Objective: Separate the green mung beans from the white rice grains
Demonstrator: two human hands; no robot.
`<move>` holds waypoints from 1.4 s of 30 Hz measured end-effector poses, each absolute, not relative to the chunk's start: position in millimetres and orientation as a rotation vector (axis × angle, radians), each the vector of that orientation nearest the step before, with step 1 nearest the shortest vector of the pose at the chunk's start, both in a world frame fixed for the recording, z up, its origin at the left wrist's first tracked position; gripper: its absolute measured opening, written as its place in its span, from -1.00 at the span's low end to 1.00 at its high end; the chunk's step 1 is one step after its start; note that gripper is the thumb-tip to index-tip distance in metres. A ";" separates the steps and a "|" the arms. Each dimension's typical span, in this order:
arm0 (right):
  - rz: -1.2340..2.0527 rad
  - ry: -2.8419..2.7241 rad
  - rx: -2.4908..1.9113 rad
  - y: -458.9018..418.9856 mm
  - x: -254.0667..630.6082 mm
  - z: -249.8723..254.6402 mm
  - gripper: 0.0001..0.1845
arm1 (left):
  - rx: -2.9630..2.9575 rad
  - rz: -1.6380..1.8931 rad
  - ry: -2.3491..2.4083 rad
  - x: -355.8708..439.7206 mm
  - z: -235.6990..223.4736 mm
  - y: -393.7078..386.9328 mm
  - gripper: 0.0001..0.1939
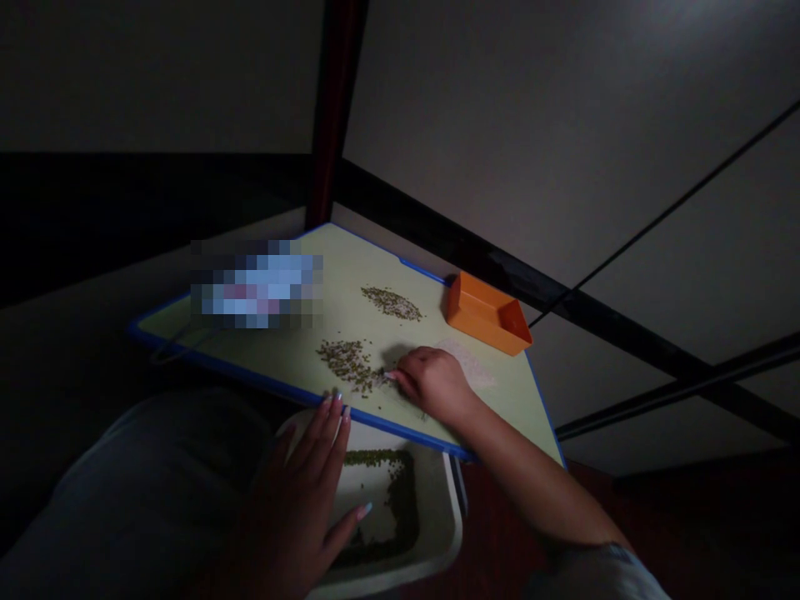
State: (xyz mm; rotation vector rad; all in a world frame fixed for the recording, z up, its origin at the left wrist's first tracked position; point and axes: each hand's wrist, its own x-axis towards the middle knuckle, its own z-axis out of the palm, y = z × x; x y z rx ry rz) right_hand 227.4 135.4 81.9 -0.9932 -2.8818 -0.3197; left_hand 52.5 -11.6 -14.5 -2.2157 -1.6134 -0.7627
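My right hand [437,382] rests low over the pale, blue-edged table [341,254], its fingers pinched together at the right end of a pile of small green-brown grains [347,362]. Whatever is between the fingertips is too small to make out. My left hand [300,479] has its fingers stretched out, with the tips at the table's near edge, and holds nothing. Below that edge, partly behind the left hand, is a white tub [454,517] with green grains [405,500] along its inner sides. A thin spread of pale bits [475,367] lies just beyond the right hand.
Farther back on the table is a second pile of mixed grains [392,303]. An orange rectangular box [478,327] stands at the right rear edge. A pixelated bluish-white item [268,283] is at the left. Walls [537,150] close in behind the table.
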 end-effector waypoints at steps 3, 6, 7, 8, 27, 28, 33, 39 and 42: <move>-0.244 -2.855 -0.972 138.9 228.8 77.2 -0.57 | -2.208 -0.750 -1.607 52.2 -13.7 -11.8 -0.11; -0.134 -2.826 -0.901 141.9 230.0 72.0 -0.57 | -2.214 -0.762 -1.624 52.2 -14.1 -11.7 -0.11; -0.098 -2.815 -0.881 142.6 230.2 71.0 -0.57 | -2.220 -0.770 -1.631 52.3 -14.4 -11.6 -0.11; -0.066 -2.804 -0.867 143.0 230.3 70.4 -0.57 | -2.228 -0.779 -1.638 52.4 -14.7 -11.5 -0.11; 0.048 -2.745 -0.798 139.3 224.3 73.3 -0.56 | -2.248 -0.750 -1.646 52.7 -14.3 -10.5 -0.11; 0.039 -2.744 -0.795 139.2 223.3 72.8 -0.56 | -2.235 -0.744 -1.648 52.8 -14.8 -10.0 -0.11; 0.037 -2.737 -0.765 140.3 222.2 71.4 -0.54 | -2.199 -0.724 -1.637 52.3 -15.9 -6.6 -0.17; 0.061 -2.731 -0.684 139.2 222.0 72.5 -0.54 | -2.191 -0.711 -1.622 52.1 -15.7 -5.4 -0.18; 0.057 -2.742 -0.677 138.0 220.1 72.6 -0.54 | -2.198 -0.719 -1.611 51.8 -16.0 -5.6 -0.18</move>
